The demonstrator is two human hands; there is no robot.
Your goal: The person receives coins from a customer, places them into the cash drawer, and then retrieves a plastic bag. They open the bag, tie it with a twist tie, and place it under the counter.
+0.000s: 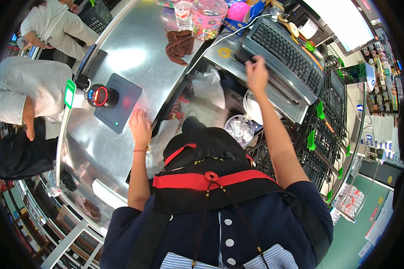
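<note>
My left hand (140, 128) rests on the edge of the stainless steel counter (128, 43), holding nothing, fingers loosely bent. Just beyond it lies a flat dark pad (120, 112) with a small green light. A round black scanner (102, 97) with a glowing red ring stands on the pad's far side. Blurred and with curled fingers, my right hand (257, 75) is over the front edge of a black keyboard (282, 50). Whether that hand touches the keyboard, or has anything in it, I cannot tell. Yellow rubber bands (224, 52) lie left of the keyboard.
A brown cloth (180, 46), a candy jar (209, 20) and a plastic cup (183, 15) stand along the counter. Below are a waste bin (239, 129) and plastic bags (208, 85). Black shopping baskets (323, 134) stack at right. People (33, 89) stand across the counter.
</note>
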